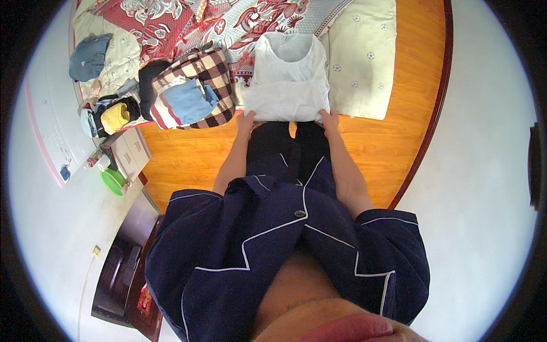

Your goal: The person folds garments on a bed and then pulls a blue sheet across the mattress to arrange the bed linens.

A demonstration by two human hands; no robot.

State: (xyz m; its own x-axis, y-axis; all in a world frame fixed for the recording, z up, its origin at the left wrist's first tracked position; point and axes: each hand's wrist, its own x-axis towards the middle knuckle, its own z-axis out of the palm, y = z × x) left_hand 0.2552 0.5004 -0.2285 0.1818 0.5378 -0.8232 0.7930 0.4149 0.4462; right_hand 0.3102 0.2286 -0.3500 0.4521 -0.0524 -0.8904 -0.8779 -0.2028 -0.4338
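A white wide-necked shirt (286, 96) lies on the near edge of the bed, its neckline away from me. Its lower part is folded up over the body, leaving a straight doubled edge towards me. My left hand (245, 120) grips the left end of that edge, the thumb on top of the cloth. At the right end, my right hand (329, 119) pinches the cloth the same way. The fingers under the fabric are mostly hidden.
Left of the shirt lie a brown checked cloth bundle (225, 89), a folded blue garment (190, 102) and a yellow rolled garment (114, 119). A dark blue garment (89, 57) sits farther back. A patterned blanket (252, 19) and a pale sheet (363, 64) cover the bed.
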